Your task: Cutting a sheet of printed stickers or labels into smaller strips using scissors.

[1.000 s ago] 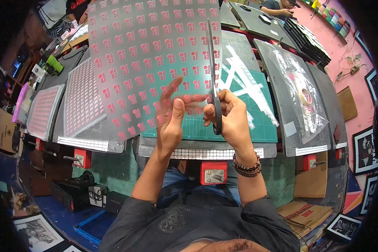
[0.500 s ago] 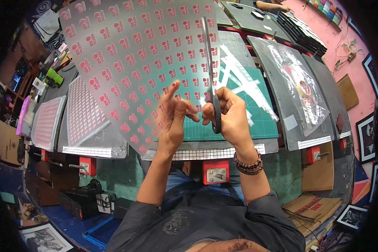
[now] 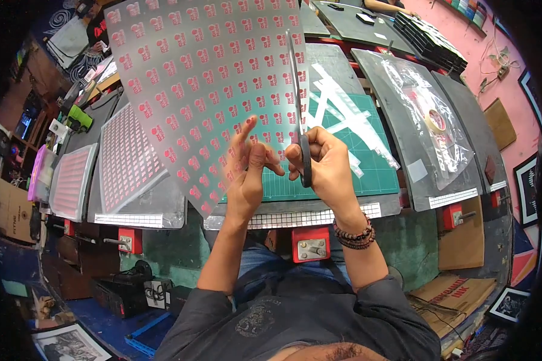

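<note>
Sheet, one: translucent plastic, printed in rows with small red emblems (image 3: 186, 84); raised at a slant above the counter (image 3: 337, 54), lower edge at the left hand (image 3: 247, 183). Left fingers: pinching the sheet, thumb in front, other fingers blurred behind it. Scissors, one pair: black handles, long metal blades (image 3: 305, 159); upright near the sheet's right edge; whether the blades are parted cannot be told. Right hand (image 3: 334, 171): fingers curled around the handles. Dark beaded bracelets (image 3: 355, 236): on the right wrist. Cutting mat, green, gridded (image 3: 373, 183): on the counter, behind the hands. Strips, white, narrow (image 3: 349, 122): lying crossed, partly on the mat. Tape roll, pale ring (image 3: 429, 120): at right, with crumpled clear plastic film (image 3: 445, 156).
</note>
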Demonstrator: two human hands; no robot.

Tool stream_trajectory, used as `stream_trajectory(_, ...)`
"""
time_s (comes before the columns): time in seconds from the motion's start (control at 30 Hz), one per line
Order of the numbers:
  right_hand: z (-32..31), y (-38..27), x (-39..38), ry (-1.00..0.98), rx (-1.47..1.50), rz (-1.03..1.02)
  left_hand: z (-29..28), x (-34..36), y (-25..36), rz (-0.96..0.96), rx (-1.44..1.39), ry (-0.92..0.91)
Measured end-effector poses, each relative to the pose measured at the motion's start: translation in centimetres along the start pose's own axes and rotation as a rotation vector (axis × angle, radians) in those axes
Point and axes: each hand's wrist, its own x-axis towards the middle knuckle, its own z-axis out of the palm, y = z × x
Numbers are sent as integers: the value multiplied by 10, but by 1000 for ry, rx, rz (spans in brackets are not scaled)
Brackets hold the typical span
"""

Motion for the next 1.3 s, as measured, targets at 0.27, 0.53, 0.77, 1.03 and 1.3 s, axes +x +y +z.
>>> stream_trajectory(0.27,10,9,-11,49,43,141,-5,-32,6,-241,-97,54)
stream_trajectory(0.53,15,20,-13,45,-48,215,-11,-50,3,-320,-131,101)
stream_trajectory(0.77,13,23,-12,34,-77,202,-13,-52,5,-351,-159,72)
stream_trajectory(1.03,10,23,-11,40,-17,213,-12,-51,4,-367,-179,66)
stream_trajectory(1.3,13,15,6,91,-116,144,-10,-52,2,-315,-119,48)
